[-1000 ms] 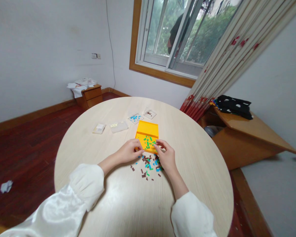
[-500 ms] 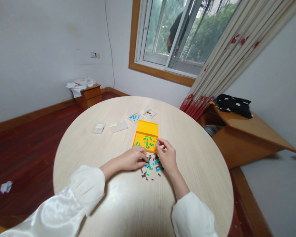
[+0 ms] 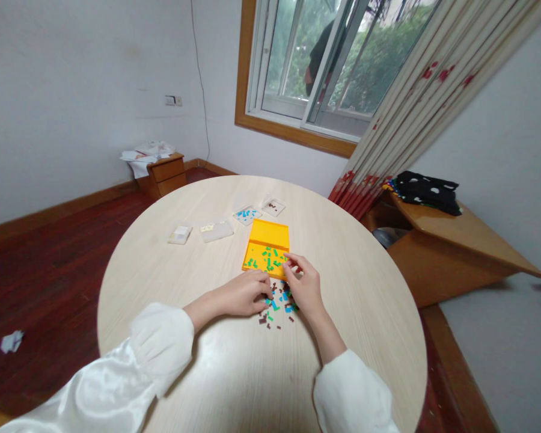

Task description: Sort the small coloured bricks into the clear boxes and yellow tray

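A yellow tray [image 3: 267, 232] lies on the round wooden table [image 3: 207, 361] with several small green pieces in it. Just in front of it lies a loose pile of tiny brown, blue and green pieces [image 3: 277, 307]. My left hand [image 3: 243, 293] rests on the table at the pile's left edge, fingers curled down onto the pieces; what they pinch is too small to make out. My right hand [image 3: 303, 282] is at the tray's near right corner, thumb and forefinger pinched together over the rim.
Several small clear bags and flat boxes [image 3: 216, 230] lie beyond the tray, one with blue pieces [image 3: 247, 214]. A low wooden cabinet [image 3: 451, 240] with dark cloth stands at the right by a curtain. A small drawer unit [image 3: 162, 171] stands by the far wall.
My left hand has drawn back from the tray's front edge down to the left side of the loose pile. The right hand has stayed at the tray's corner.
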{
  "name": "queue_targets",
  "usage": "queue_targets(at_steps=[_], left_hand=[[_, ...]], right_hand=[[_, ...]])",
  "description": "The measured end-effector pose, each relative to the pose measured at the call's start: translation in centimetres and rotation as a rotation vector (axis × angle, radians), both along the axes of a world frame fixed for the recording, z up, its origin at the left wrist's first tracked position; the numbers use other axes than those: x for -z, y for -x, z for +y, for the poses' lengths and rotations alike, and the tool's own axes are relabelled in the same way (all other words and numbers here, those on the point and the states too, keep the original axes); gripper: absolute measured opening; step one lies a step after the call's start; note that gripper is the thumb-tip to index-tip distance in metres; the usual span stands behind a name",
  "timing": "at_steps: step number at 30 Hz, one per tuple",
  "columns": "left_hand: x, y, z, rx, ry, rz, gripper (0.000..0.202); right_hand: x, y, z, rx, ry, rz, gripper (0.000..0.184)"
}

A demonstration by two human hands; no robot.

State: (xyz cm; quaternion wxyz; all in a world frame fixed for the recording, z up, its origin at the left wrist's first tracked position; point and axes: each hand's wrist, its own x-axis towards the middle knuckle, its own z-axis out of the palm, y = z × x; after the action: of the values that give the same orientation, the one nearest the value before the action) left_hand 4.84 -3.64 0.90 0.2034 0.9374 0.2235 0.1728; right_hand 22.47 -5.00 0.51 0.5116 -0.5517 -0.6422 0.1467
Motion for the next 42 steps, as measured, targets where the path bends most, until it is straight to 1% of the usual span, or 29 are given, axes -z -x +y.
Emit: queue_targets(at_steps=[6,14,22,29,36,42], left_hand=[[-0.27,0.0,-0.21,0.033,-0.075,0.025,0.014],[-0.03,-0.1,-0.15,0.03,-0.093,0.005,0.02],[0.12,-0.3,-0.16,0.016,-0.088,-0.006,0.02],[0.28,-0.39,-0.27,-0.021,-0.082,0.015,0.018],[0.27,-0.57,-0.39,-0.02,-0.081,0.036,0.015],[0.33,-0.91,-0.49,-0.027,-0.019,0.012,0.012]], right_hand=[[0.04,-0.01,-0.05,-0.003,0.004,0.001,0.02],[-0.01,0.06,-0.08,-0.004,0.009,0.001,0.02],[-0.14,0.12,-0.18,-0.003,0.022,-0.01,0.02],[0.02,0.1,-0.12,-0.005,0.026,-0.01,0.02],[0.1,0.09,-0.1,-0.005,0.014,-0.02,0.02],[-0.02,0.12,-0.14,-0.008,0.017,-0.021,0.019]])
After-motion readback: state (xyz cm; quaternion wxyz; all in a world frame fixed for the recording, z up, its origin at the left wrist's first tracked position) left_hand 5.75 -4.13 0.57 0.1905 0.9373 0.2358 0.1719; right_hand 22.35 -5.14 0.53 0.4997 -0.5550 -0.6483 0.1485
